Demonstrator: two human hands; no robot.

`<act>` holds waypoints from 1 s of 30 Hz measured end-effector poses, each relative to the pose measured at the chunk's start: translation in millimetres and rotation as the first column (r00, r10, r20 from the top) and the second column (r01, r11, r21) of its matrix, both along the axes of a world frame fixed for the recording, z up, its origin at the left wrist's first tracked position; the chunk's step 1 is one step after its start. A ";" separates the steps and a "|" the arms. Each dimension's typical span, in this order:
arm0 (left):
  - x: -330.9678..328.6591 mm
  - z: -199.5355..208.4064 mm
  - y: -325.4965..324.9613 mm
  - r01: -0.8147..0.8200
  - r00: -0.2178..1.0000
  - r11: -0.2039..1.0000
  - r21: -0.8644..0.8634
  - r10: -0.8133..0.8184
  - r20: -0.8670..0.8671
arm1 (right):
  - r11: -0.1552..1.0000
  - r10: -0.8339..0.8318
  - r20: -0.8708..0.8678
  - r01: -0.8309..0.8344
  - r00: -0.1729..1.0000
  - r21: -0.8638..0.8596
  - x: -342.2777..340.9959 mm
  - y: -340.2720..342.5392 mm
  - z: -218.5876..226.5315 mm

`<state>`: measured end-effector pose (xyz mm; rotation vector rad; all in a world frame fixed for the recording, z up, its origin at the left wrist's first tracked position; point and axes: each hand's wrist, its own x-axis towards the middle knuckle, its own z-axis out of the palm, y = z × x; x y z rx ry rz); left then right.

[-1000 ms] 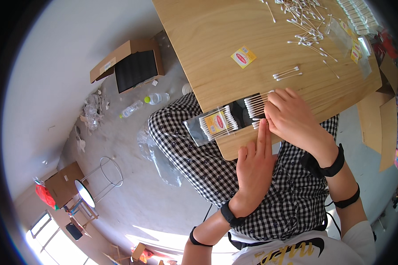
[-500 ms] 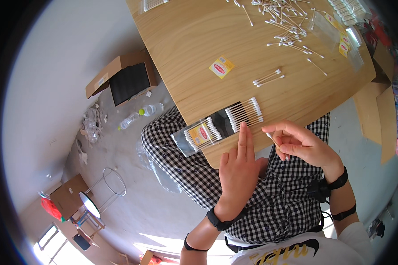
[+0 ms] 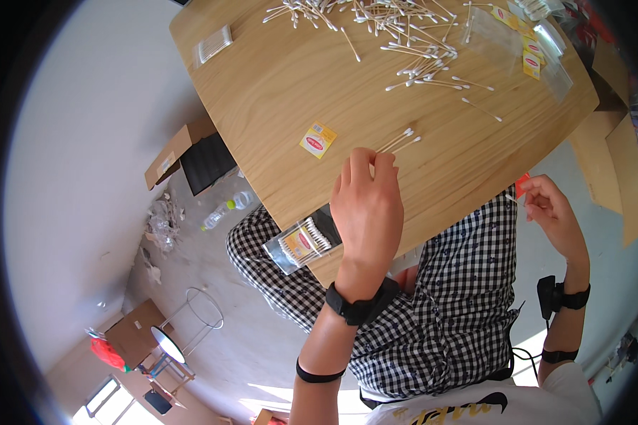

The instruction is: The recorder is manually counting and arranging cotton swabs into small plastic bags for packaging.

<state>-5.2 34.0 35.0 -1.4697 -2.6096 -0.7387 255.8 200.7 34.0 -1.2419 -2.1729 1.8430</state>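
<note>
My left hand point(image 3: 368, 205) is over the table, its fingers bent down at a few cotton swabs point(image 3: 404, 142). Its fingertips are hidden, so a grip on them does not show. Past the table's right edge, my right hand point(image 3: 554, 216) pinches a single cotton swab point(image 3: 513, 200) between thumb and fingers. Left of my left wrist, a clear bag point(image 3: 275, 256) on a black backing holds a row of swabs with a yellow card point(image 3: 301, 244). It overhangs the near table edge. My left hand covers the loose row beside it.
A heap of loose swabs point(image 3: 411, 35) spreads across the far table. A yellow card point(image 3: 317, 139) lies left of my hand; a packed swab bag point(image 3: 213, 45) lies at the far left. Clear bags with cards point(image 3: 532, 57) are at right. Cardboard boxes point(image 3: 602, 156) stand around the table.
My left hand has moved from the loose swab row up to the few swabs beyond it. My right hand, still pinching a swab, has moved right, off the table edge. The view has shifted.
</note>
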 end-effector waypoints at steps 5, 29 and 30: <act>-7.2 -15.6 18.0 0.023 0.999 0.998 -0.051 -0.025 -0.029 | 0.924 -0.065 0.277 -0.046 0.959 0.379 46.5 18.0 -41.9; 20.5 -21.6 -81.8 -0.514 0.762 0.708 0.485 0.116 0.637 | 0.968 0.002 -0.589 0.147 0.808 0.205 -130.3 -82.5 -8.8; 18.8 -22.9 -85.8 -0.531 0.706 0.712 0.459 0.072 0.705 | 0.985 -0.049 -0.615 0.141 0.787 0.102 -141.1 -94.6 -14.9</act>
